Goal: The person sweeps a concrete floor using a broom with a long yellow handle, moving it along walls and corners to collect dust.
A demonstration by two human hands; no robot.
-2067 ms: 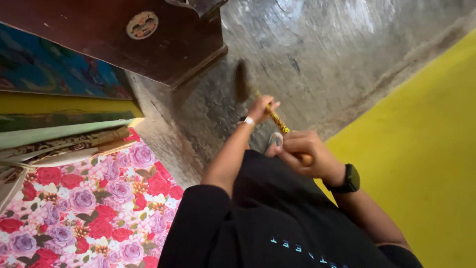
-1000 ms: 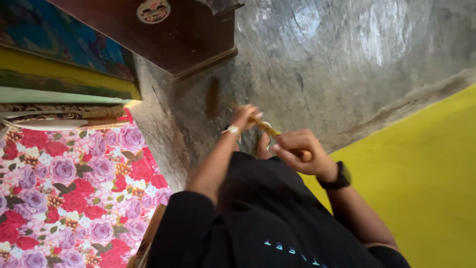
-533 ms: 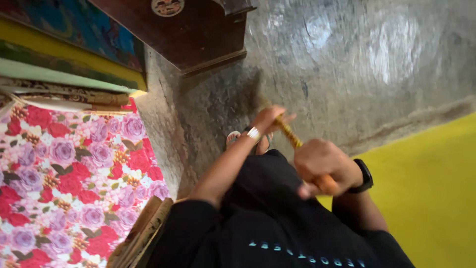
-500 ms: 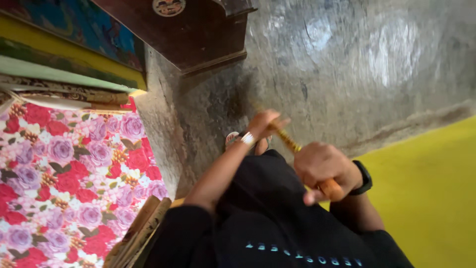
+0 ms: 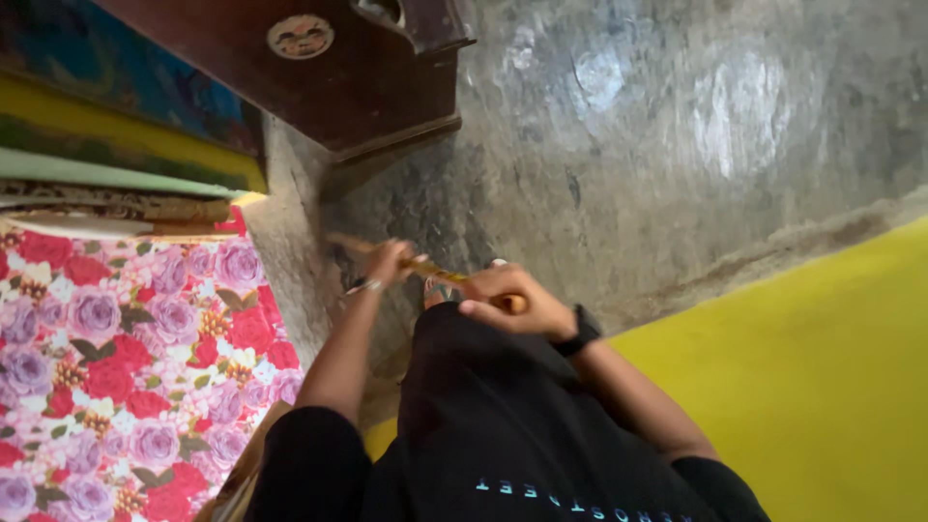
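Both hands held one thin yellow-brown stick (image 5: 435, 273): the right hand (image 5: 512, 302) wrapped shut around its near end, the left hand (image 5: 387, 261) closed further along it. Its long axis ran up-left toward the gap between the flowered bed (image 5: 116, 367) and dark wooden cabinet (image 5: 329, 68), above the grey floor (image 5: 677, 145). Pushing hard could probably jam or snap the stick there.

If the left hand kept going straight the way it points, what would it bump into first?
Probably the grey concrete floor beside the flowered cloth, then the dark wooden furniture. The left hand grips a stick; depth is unclear.
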